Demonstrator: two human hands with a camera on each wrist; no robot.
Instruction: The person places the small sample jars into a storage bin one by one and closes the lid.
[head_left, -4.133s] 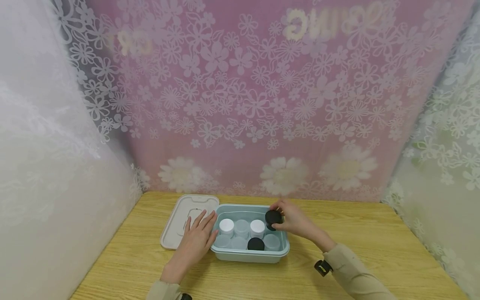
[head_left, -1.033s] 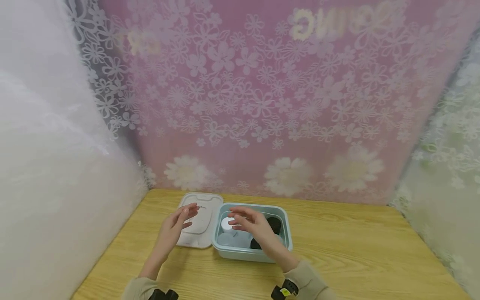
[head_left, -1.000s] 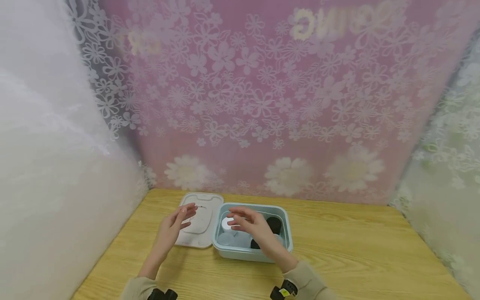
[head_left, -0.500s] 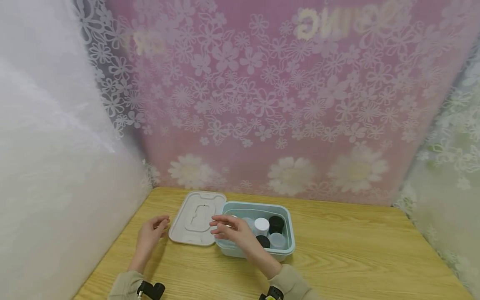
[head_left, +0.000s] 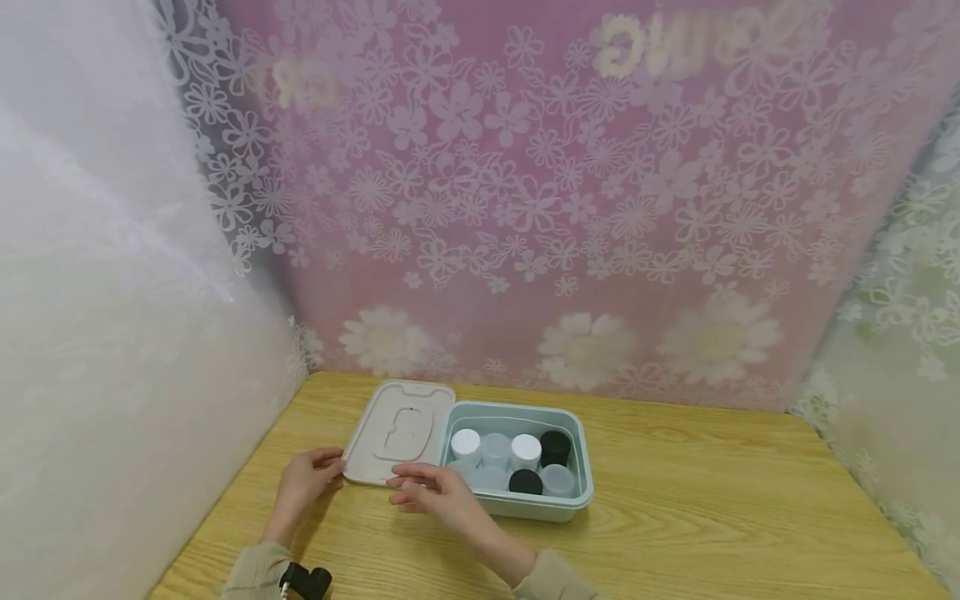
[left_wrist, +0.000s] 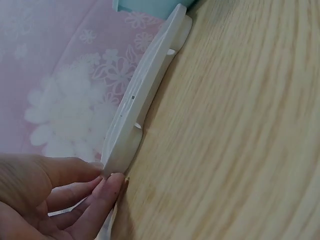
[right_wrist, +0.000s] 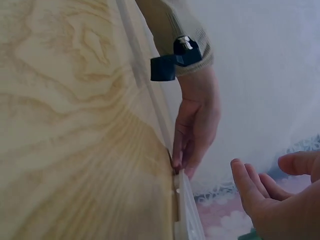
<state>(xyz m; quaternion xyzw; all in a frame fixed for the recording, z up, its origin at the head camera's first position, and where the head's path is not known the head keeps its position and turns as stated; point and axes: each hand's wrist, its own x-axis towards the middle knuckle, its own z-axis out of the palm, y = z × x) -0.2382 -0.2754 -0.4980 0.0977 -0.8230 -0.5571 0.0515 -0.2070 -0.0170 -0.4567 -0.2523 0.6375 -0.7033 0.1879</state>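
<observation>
A white plastic lid (head_left: 369,433) lies on the wooden table, left of a light blue box (head_left: 542,509). Thumb and fingertips of my left hand (head_left: 306,481) pinch the lid's near left corner; the left wrist view shows the thumb above the edge and fingers below. My right hand (head_left: 438,497) hovers over the lid's near right corner and the box's front left, fingers loosely bent and holding nothing. Inside the box stand two rows of small round jars: white-capped ones (head_left: 526,450), black-capped ones (head_left: 555,446) and clear-topped ones (head_left: 557,479).
The wooden table (head_left: 690,492) extends to the right of the box. A pink flowered curtain (head_left: 480,333) hangs behind it, with pale sheeting (head_left: 150,358) on the left and more on the right. A black wrist device (head_left: 306,580) sits at my left sleeve.
Earlier my right hand held a black-capped jar at the box's back right corner; the jar now sits there. Both hands have moved left, and the left now grips the lid.
</observation>
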